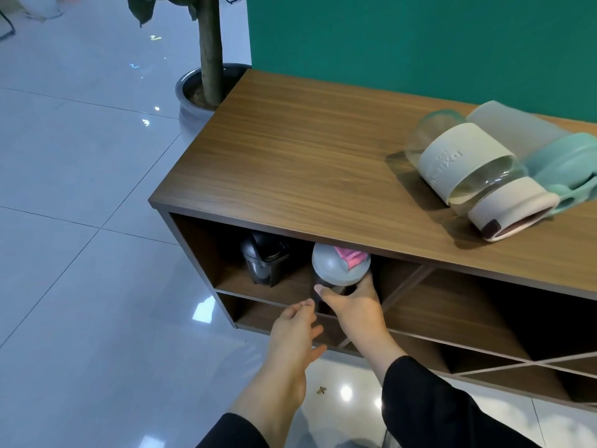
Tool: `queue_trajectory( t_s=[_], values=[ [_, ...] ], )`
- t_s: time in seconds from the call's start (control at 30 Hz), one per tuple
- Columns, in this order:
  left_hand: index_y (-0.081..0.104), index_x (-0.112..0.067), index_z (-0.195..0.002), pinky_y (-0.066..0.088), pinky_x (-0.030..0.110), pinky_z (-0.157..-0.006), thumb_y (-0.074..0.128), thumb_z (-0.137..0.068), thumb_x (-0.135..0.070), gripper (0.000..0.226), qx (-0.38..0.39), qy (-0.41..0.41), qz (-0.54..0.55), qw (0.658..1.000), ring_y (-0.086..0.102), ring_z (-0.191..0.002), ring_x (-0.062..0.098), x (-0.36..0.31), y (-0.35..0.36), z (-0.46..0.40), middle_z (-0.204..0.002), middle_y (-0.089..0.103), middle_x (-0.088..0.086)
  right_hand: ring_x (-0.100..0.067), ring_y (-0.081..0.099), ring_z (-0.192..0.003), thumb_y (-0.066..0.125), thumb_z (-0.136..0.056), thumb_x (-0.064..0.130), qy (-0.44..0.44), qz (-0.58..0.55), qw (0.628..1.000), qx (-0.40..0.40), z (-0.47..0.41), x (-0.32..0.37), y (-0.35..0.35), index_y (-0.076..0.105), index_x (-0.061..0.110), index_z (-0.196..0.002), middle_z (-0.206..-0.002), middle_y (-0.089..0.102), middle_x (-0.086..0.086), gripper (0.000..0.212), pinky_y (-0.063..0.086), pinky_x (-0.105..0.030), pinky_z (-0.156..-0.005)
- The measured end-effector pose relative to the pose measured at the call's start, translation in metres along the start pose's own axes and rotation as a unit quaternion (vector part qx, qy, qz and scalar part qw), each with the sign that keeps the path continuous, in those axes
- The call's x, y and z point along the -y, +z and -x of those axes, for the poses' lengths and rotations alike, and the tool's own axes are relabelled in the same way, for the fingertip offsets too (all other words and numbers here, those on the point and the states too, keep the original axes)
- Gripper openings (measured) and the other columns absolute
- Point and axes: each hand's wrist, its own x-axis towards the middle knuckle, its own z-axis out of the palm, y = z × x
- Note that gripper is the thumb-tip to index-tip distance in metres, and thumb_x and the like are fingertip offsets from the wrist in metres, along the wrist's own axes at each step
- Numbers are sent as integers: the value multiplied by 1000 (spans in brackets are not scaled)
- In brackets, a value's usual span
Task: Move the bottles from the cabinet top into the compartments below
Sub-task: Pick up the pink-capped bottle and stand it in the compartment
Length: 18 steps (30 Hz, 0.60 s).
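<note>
Right hand [350, 307]: grip wrapped around a dark bottle [339, 273] with a grey lid, held upright at the mouth of the cabinet's [290, 163] upper-left compartment. Left hand [295, 331]: grip loosely spread, empty, just at 8 o'clock of the right hand. A black bottle [265, 261] stands inside the same compartment at 10 o'clock. Two more bottles [478, 166] lie on their sides on the surface, at 2 o'clock.
</note>
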Motion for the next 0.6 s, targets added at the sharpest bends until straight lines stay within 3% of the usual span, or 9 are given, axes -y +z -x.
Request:
queue_trajectory(
  t_s=[0.13,0.27,0.33,0.4,0.47,0.53,0.6],
  values=[
    [53,-19,-140,55,48,-99,54,-102,-28,39,1,3,-5,1000,63,-115,23,-1,2,1,-130,61,6,-11,55,-106,85,-76,27,6,1,1000,9,-2,0,-1,43,36,-115,-100,57,18,59,41,-26,-91],
    [52,-18,-140,55,48,-99,55,-101,-29,41,-1,-3,-10,1000,63,-117,25,-3,3,2,-137,61,9,-13,53,-115,84,-77,30,19,7,1000,11,-3,-2,2,43,31,-123,-114,58,10,61,40,-26,-92],
    [53,-17,-140,54,49,-100,55,-102,-27,40,-3,-10,-7,1000,62,-118,26,-4,3,2,-136,61,9,-18,53,-124,84,-76,36,27,35,999,16,-1,-5,4,42,22,-137,-128,58,3,75,43,-28,-94],
    [56,-18,-134,55,47,-96,54,-102,-25,33,-2,-6,-7,1000,63,-113,24,-5,1,3,-125,65,6,-22,50,-134,82,-78,37,34,64,997,29,8,-8,2,29,19,-152,-143,53,-4,94,43,-27,-99],
    [59,-21,-124,55,43,-91,54,-102,-23,23,-3,5,-15,1000,66,-103,19,-5,-2,3,-110,68,1,-21,42,-142,78,-84,32,59,40,995,64,29,-12,-1,17,21,-159,-154,43,-5,97,37,-27,-105],
    [60,-24,-117,56,40,-87,53,-102,-23,16,-12,26,-34,999,67,-98,16,-5,-3,5,-108,67,0,-15,45,-139,72,-90,30,68,23,993,89,59,-16,-13,30,24,-155,-153,45,1,78,39,-28,-109],
    [61,-26,-115,57,36,-82,52,-102,-23,16,-19,55,-64,996,66,-98,15,-5,-2,9,-110,66,-1,-7,59,-120,69,-91,31,38,33,994,98,89,-12,-30,57,36,-131,-133,64,10,41,47,-19,-97]
  ],
)
